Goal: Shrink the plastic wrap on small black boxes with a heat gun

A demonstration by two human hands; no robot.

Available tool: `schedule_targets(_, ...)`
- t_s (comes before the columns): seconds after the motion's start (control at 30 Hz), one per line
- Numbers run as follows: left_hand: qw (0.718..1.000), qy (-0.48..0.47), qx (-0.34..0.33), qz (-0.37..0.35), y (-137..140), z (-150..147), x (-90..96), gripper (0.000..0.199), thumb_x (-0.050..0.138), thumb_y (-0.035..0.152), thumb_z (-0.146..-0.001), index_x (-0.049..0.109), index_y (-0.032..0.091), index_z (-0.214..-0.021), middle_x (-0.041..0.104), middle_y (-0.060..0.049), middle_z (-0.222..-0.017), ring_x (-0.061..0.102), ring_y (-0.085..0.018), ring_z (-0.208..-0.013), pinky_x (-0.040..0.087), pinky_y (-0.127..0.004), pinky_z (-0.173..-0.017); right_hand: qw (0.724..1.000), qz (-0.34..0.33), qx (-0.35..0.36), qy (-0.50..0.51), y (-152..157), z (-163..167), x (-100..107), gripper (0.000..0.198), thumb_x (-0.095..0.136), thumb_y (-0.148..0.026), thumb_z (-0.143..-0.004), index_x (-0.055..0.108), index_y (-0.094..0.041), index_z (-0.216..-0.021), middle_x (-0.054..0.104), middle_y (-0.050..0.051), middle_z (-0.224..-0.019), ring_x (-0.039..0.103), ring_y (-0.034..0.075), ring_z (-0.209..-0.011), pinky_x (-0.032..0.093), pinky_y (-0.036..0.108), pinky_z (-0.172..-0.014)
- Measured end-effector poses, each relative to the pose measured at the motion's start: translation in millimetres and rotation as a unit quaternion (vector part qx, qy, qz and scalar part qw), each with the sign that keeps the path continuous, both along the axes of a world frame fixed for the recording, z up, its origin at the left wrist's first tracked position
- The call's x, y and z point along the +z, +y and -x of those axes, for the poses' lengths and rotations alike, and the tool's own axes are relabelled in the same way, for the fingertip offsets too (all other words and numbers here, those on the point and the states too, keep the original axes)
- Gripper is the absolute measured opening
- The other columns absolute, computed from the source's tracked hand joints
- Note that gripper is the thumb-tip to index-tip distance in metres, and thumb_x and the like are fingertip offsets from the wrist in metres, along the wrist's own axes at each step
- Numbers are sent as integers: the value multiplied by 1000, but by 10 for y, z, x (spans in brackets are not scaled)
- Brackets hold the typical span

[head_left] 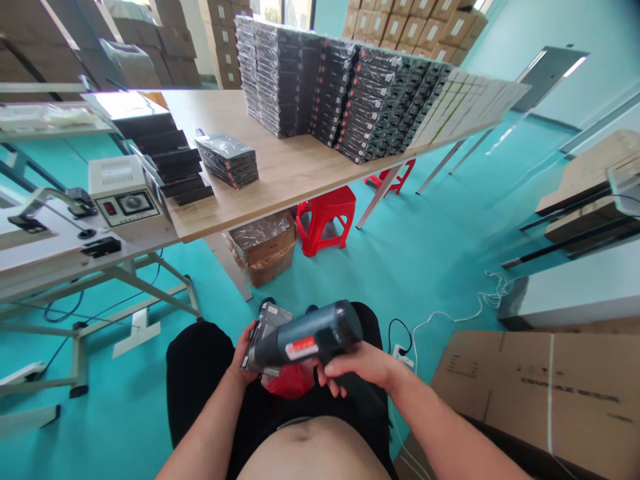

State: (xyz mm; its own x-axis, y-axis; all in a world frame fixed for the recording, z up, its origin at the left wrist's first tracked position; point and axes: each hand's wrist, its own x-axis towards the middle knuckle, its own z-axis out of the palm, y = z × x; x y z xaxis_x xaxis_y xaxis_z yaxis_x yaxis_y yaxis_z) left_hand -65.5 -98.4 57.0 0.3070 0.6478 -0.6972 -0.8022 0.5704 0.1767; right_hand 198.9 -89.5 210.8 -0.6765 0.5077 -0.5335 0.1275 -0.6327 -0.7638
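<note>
No word can be read with certainty. The carton [590, 430] bears a line of dark capitals [569, 390] (the first looks like a C, the others blur), with fainter marks to the left. On the gun [327, 328], a red label [302, 347] has white characters too smeared to make out. The controller [123, 177] shows tiny, illegible print under its dial [133, 203]. White stickers on the back cartons [413, 28] and pale labels on the stacks [373, 93] are too small to read.
</note>
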Motion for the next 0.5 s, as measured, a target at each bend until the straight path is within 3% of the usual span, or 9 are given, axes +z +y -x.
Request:
schedule_targets(0.07, 1000, -1, 6, -12, 1, 20, -41, 31, 54, 41, -85, 66, 13, -93, 73, -10, -76, 71, -27, -71, 55, -43, -77, 997, -25, 67, -25, 25, 21, 75, 25, 71, -25, -67, 71, -10, -87, 70, 5, -75, 61, 13, -56, 48, 25, -52)
schedule_targets(0.1, 1000, -11, 4, -25, -4, 26, -58, 32, 54, 41, -85, 66, 12, -93, 74, -11, -77, 71, -28, -72, 54, -43, -78, 997, -38, 57, -39, 52, 45, 85, 24, 72, -26, -67, 71, -11, -85, 69, 5, -74, 60, 13, -56, 48, 25, -52)
schedule_targets(0.2, 997, -55, -13, -59, -25, 33, -87, 43, 52, 45, -85, 64, 8, -104, 74, -15, -90, 70, -30, -86, 52, -45, -85, 992, -62, -86, -71, 149, 138, 47, 27, 68, -29, -70, 69, -12, -91, 69, 4, -73, 60, 13, -56, 48, 25, -52)
schedule_targets(0.27, 995, -73, -18, -66, -30, 45, -105, 49, 51, 46, -85, 62, 7, -111, 73, -17, -96, 69, -32, -91, 51, -46, -87, 987, -68, -128, -72, 178, 167, 34, 29, 66, -29, -70, 68, -13, -95, 69, 3, -73, 60, 13, -56, 48, 25, -51)
schedule_targets(0.3, 995, -75, -14, -66, -27, 55, -119, 48, 51, 45, -85, 62, 7, -111, 73, -16, -94, 70, -31, -89, 52, -46, -87, 990, -70, -104, -69, 171, 164, 45, 28, 67, -28, -70, 68, -13, -93, 68, 2, -71, 60, 13, -55, 48, 25, -51)
schedule_targets(0.43, 997, -59, 32, -47, 4, 92, -198, 40, 51, 39, -87, 65, 10, -109, 75, -12, -81, 71, -30, -82, 53, -42, -85, 990, -65, 111, -57, 56, 117, 142, 13, 70, -22, -66, 71, -12, -75, 64, 1, -57, 58, 12, -51, 48, 24, -51)
schedule_targets(0.5, 997, -54, 36, -43, 8, 95, -229, 41, 51, 40, -86, 64, 10, -111, 75, -12, -81, 71, -31, -87, 52, -44, -88, 993, -66, 81, -57, 25, 143, 141, 13, 70, -22, -67, 70, -11, -74, 64, 1, -58, 58, 12, -51, 48, 24, -51)
